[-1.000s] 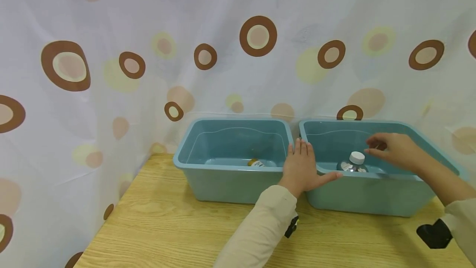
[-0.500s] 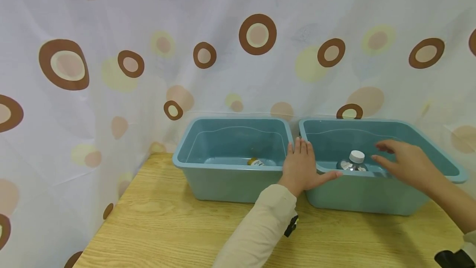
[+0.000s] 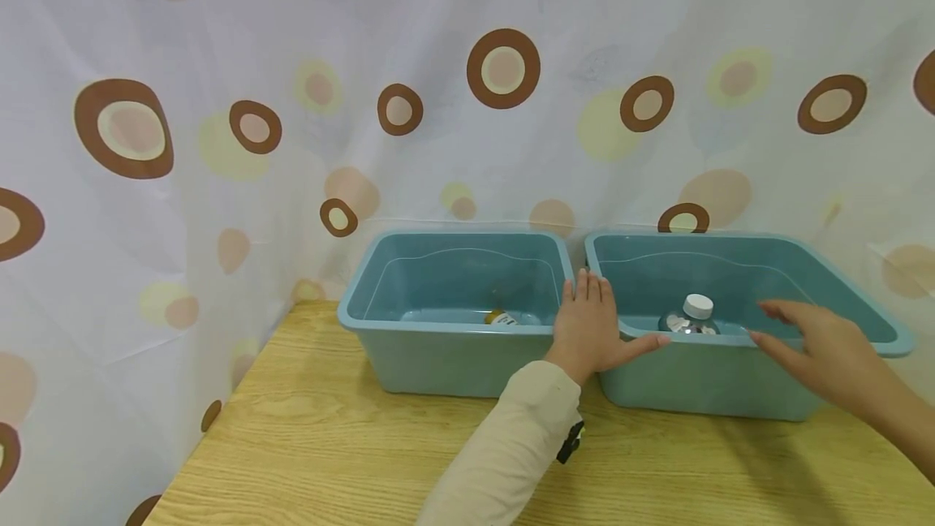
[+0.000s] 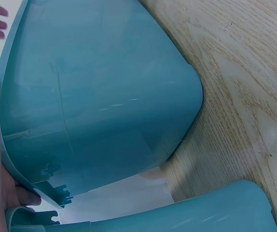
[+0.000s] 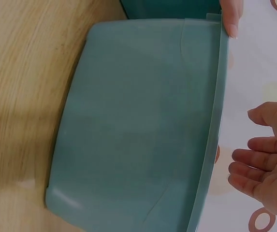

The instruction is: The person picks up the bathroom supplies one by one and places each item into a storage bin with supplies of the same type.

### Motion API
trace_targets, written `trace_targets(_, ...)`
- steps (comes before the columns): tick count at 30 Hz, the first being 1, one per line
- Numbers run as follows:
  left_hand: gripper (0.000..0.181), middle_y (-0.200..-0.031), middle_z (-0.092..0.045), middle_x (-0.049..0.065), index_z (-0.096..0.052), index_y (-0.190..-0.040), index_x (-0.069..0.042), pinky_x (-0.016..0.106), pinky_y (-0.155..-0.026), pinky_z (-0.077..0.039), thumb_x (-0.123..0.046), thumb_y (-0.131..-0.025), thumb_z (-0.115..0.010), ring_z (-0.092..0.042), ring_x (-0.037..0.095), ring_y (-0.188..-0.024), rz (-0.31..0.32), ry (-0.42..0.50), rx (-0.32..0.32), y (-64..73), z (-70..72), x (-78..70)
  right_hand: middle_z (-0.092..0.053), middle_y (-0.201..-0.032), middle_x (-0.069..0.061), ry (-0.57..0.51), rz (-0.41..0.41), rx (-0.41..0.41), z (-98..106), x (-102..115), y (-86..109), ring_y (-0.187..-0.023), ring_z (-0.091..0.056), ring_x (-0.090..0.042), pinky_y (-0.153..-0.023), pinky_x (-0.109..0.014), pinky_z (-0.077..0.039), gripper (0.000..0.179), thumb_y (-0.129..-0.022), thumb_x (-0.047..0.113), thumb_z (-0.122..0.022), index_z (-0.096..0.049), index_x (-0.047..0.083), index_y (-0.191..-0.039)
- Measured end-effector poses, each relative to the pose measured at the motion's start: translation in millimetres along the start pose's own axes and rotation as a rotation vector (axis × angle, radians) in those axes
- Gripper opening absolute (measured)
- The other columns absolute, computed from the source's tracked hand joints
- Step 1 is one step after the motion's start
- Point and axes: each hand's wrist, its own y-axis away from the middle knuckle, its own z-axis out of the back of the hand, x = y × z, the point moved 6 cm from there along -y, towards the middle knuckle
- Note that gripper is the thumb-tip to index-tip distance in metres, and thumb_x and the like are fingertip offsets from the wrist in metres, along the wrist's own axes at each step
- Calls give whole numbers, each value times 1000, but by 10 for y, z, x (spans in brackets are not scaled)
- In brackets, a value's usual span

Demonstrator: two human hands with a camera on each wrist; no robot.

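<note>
My left hand (image 3: 588, 331) rests with straight fingers over the neighbouring rims of two blue-green plastic tubs, its thumb stretched along the right tub's front rim. Inside the right tub (image 3: 701, 376) stands a clear bottle (image 3: 688, 324) with a white cap, its lower part hidden by the front wall. My right hand (image 3: 825, 347) hovers near that tub's front rim, right of the bottle and apart from it. Its fingers are loosely bent with nothing between them, as the right wrist view also shows. In the left tub (image 3: 453, 360) lies a small yellow-and-white item (image 3: 501, 317), partly hidden.
Both tubs stand side by side on a wood-grain table (image 3: 329, 437), a narrow gap between them. Behind and to the left hangs a white curtain (image 3: 438, 15) printed with brown and yellow circles.
My right hand has drawn back to the right and down, away from the bottle, and its fingers have spread. My left hand has stayed on the rims.
</note>
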Motion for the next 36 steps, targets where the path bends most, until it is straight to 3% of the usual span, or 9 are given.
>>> trace_targets(13,103,-154,-22,5,-19,-149,-12,34,-118,-18,-85,-77,-19,-16,20,-145,5,0,-12,21,31,8,-54,-110,-41,-1,-49,-2,-80,-137,189,-89,-54,-55,-67,-58,-48,50,-87,23,-65,-53,-18,-114)
trace_targets(23,103,-154,-23,5,-20,-149,-12,35,-118,-18,-85,-77,-19,-15,20,-145,3,1,-16,21,30,9,-56,-105,-40,1,-44,-76,-66,-98,318,-86,-56,-53,-66,-58,-49,45,-84,20,-68,-56,-16,-109)
trace_targets(28,103,-154,-23,5,-20,-149,-12,35,-117,-19,-85,-77,-18,-16,20,-145,5,-8,-17,17,34,12,-56,-103,-40,2,-84,-77,-69,-147,360,-86,-54,-54,-60,-56,-49,46,-84,18,-68,-54,-17,-110)
trace_targets(36,103,-155,-22,5,-19,-149,-13,35,-118,-18,-85,-77,-18,-15,20,-145,4,-9,-4,18,28,10,-53,-104,-44,-27,-90,-115,-97,-228,470,-88,-52,-54,-66,-58,-45,44,-85,16,-67,-55,-20,-108)
